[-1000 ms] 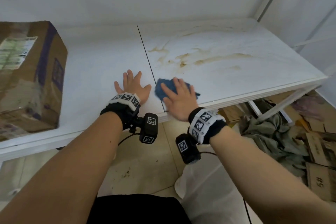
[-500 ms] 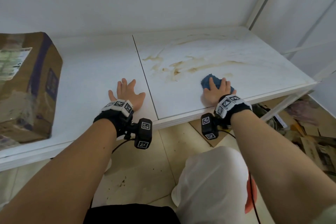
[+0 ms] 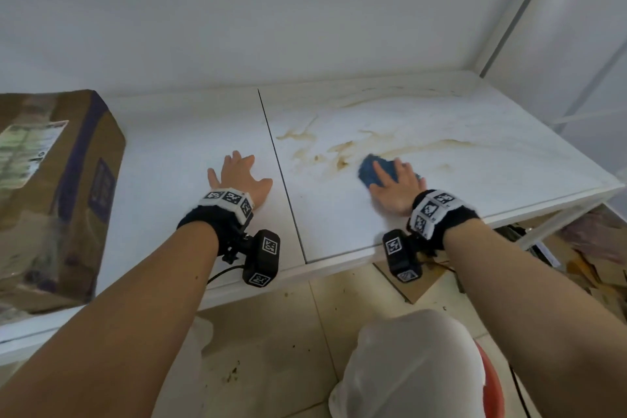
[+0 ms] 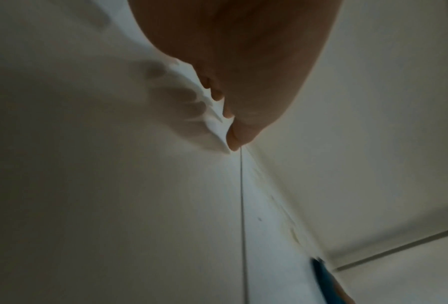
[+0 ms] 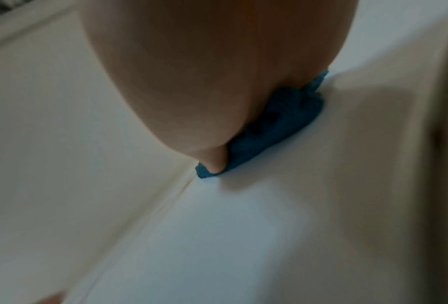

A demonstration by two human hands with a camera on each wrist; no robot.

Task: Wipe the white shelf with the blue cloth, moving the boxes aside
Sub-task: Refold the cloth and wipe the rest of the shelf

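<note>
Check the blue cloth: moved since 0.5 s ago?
Yes. The blue cloth, under the right hand, slid left toward the shelf seam, now nearer the brown stains.

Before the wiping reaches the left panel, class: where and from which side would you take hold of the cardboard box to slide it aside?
Probably its near right vertical edge, approached from the right by the left hand, which lies flat on the white shelf beside it. The cardboard box lies tilted with its right face exposed. The right hand presses the blue cloth.
</note>
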